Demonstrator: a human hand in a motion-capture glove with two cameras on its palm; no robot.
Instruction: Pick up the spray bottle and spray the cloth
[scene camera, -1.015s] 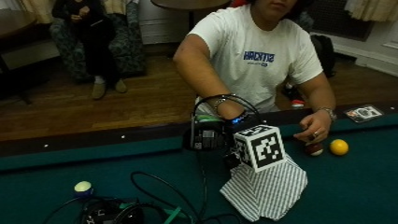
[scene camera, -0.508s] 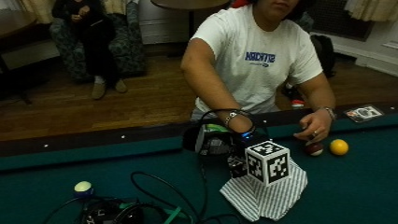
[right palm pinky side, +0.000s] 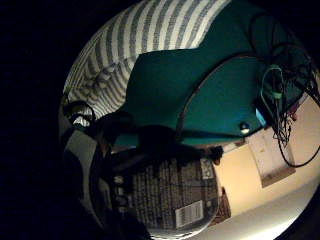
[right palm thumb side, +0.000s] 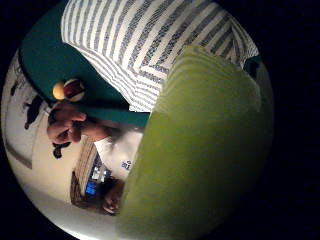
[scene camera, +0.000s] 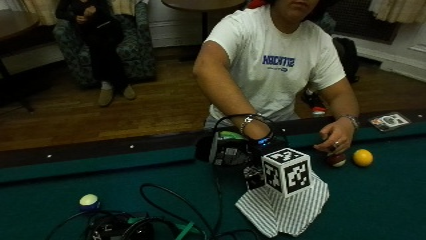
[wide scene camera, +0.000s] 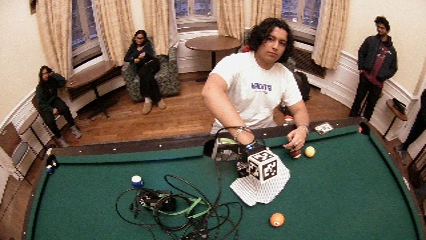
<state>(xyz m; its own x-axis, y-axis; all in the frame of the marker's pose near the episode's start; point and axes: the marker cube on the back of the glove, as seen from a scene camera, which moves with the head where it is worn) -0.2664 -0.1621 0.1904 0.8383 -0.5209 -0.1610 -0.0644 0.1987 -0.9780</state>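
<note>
Nearest the camera across the pool table (scene camera: 60, 185), a tangle of black cables (scene camera: 143, 225) lies on the green felt, with a blue chalk cube (scene camera: 88, 201) just beside it at about ten o'clock from the tangle. A lone orange ball (wide scene camera: 277, 219) sits on the felt, well apart from the rest.

Beyond the cables, the striped cloth (scene camera: 283, 210) lies rumpled on the felt. Directly above its far edge, at twelve o'clock from the cloth, the gloved right hand (scene camera: 256, 150) grips the spray bottle (scene camera: 229, 149): the fingers are curled round it, and the bottle is off the table. In the little finger side palm view the bottle's printed label with a barcode sits close to the palm, with the cloth on the felt beyond it; in the thumb side palm view the bottle's yellow-green body fills much of the frame over the stripes.

At three o'clock from the bottle, the bare left hand (scene camera: 335, 142) rests on a dark red ball (scene camera: 336, 160), and a yellow ball (scene camera: 363, 157) lies just beside that. Farther off, a small card (scene camera: 389, 121) lies on the table's rail.
</note>
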